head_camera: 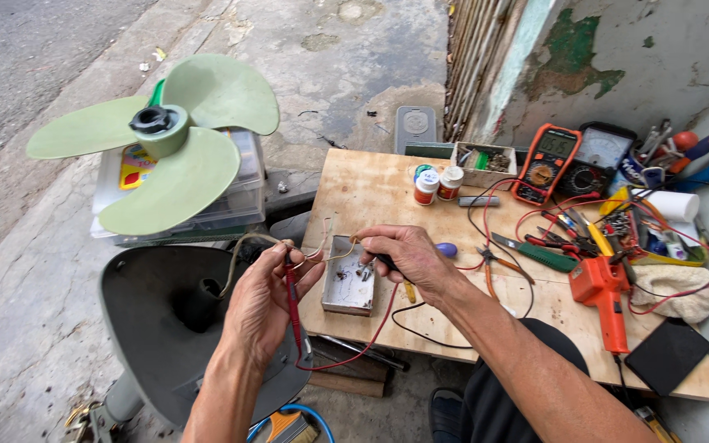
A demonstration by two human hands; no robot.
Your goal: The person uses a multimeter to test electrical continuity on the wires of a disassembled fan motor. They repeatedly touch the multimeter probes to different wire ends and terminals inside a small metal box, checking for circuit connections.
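Observation:
My left hand grips a red meter probe and thin bare wire ends coming from a beige cable. My right hand pinches a black probe against another wire end, just above a small grey metal tray holding a few screws. Red and black leads hang down from both hands off the edge of the wooden board. An orange multimeter lies at the board's far side.
A green three-blade fan propeller rests on a clear plastic box at left. A grey fan base sits on the concrete below. An orange soldering gun, pliers, two small jars, an analog meter and tools crowd the board's right.

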